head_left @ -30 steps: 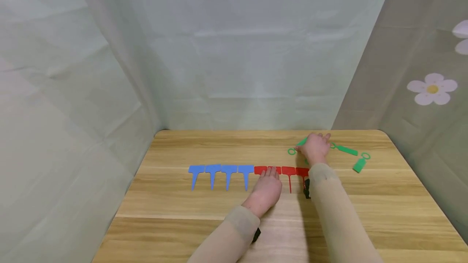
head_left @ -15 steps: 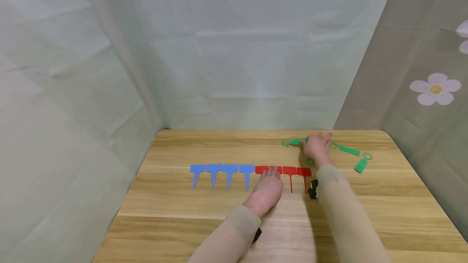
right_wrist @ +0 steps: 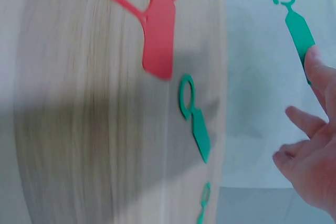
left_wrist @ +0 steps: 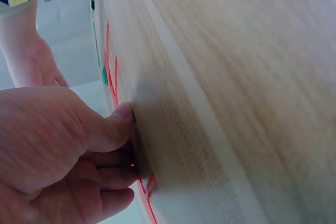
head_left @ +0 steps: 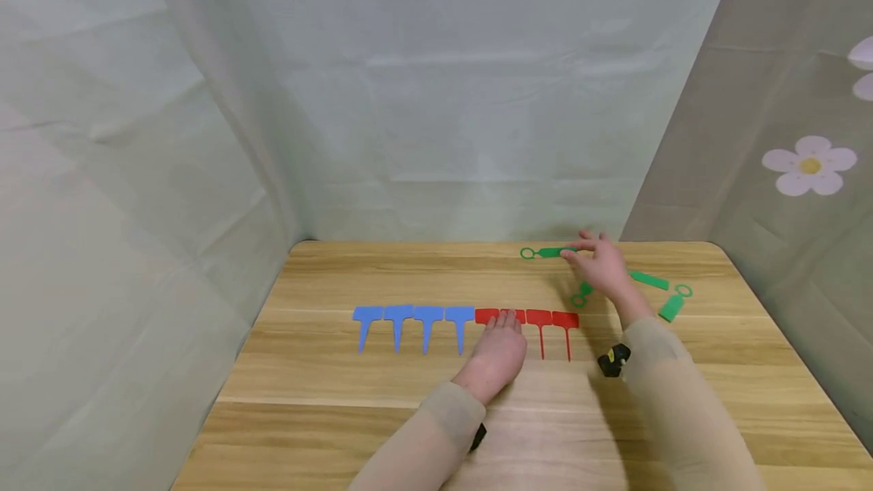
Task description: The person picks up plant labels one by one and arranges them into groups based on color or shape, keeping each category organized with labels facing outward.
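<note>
The right hand (head_left: 603, 267) is held above the far right part of the bench (head_left: 341, 400), fingers straight, holding a green tag (head_left: 546, 252) by one end at the fingertips. The ring end of this tag points left. Three more green tags (head_left: 671, 305) lie near the hand. The left hand (head_left: 498, 354) lies flat, fingers straight, on the red tags (head_left: 552, 320). Four blue tags (head_left: 412, 318) adjoin the red row on its left.

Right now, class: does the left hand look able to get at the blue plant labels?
Probably yes: the left hand rests on the red labels directly beside the blue plant labels, with nothing between them.
</note>
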`<state>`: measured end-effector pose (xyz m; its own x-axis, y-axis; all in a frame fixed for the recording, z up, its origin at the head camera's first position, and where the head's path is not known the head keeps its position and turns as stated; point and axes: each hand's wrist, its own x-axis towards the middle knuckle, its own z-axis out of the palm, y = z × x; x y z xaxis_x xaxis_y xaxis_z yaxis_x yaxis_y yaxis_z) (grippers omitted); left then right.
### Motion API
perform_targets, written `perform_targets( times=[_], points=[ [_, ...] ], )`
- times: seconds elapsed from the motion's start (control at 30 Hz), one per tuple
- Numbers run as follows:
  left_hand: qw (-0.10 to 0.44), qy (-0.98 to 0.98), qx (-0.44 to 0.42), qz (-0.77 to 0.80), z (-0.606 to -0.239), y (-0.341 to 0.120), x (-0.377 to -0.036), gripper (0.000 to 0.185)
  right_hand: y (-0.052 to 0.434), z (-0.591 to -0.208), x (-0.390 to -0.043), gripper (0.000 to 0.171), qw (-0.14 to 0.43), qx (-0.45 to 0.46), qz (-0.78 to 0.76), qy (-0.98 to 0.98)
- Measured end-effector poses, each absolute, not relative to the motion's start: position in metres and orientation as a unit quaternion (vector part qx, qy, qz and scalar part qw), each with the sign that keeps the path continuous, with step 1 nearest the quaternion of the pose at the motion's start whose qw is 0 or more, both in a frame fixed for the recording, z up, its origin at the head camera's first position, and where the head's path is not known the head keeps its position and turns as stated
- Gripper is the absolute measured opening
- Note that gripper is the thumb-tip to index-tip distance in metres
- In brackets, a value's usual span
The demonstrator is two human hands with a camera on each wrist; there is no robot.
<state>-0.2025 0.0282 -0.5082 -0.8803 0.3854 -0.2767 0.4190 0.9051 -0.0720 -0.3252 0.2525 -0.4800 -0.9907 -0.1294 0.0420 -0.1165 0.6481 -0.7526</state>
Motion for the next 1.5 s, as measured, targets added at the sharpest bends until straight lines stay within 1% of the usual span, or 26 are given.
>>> perform_targets(
  times=[0.17, 0.27, 0.53, 0.77, 0.93, 1.07, 1.17, 1.5],
  points=[
    [0.133, 0.968, 0.205, -0.061, -0.509, 0.028, -0.202, 0.050, 0.269, -0.470, -0.312, 0.040, 0.047, -0.129, -0.409, 0.902],
    [0.136, 0.968, 0.203, -0.058, -0.508, 0.029, -0.202, 0.050, 0.278, -0.465, -0.304, 0.036, 0.064, -0.150, -0.404, 0.900],
    [0.135, 0.968, 0.203, -0.064, -0.507, 0.028, -0.202, 0.048, 0.300, -0.460, -0.283, 0.025, 0.070, -0.164, -0.421, 0.889],
    [0.129, 0.968, 0.205, -0.067, -0.509, 0.026, -0.201, 0.049, 0.322, -0.456, -0.271, 0.024, 0.073, -0.184, -0.395, 0.897],
    [0.130, 0.968, 0.204, -0.065, -0.511, 0.025, -0.201, 0.050, 0.331, -0.456, -0.266, 0.024, 0.100, -0.183, -0.377, 0.903],
    [0.132, 0.968, 0.201, -0.065, -0.511, 0.025, -0.202, 0.050, 0.332, -0.463, -0.263, 0.026, 0.133, -0.178, -0.358, 0.907],
    [0.131, 0.968, 0.202, -0.066, -0.511, 0.025, -0.202, 0.050, 0.330, -0.471, -0.264, 0.027, 0.145, -0.179, -0.349, 0.908],
    [0.130, 0.968, 0.203, -0.065, -0.508, 0.027, -0.201, 0.050, 0.327, -0.480, -0.269, 0.025, 0.144, -0.189, -0.331, 0.913]
  ],
)
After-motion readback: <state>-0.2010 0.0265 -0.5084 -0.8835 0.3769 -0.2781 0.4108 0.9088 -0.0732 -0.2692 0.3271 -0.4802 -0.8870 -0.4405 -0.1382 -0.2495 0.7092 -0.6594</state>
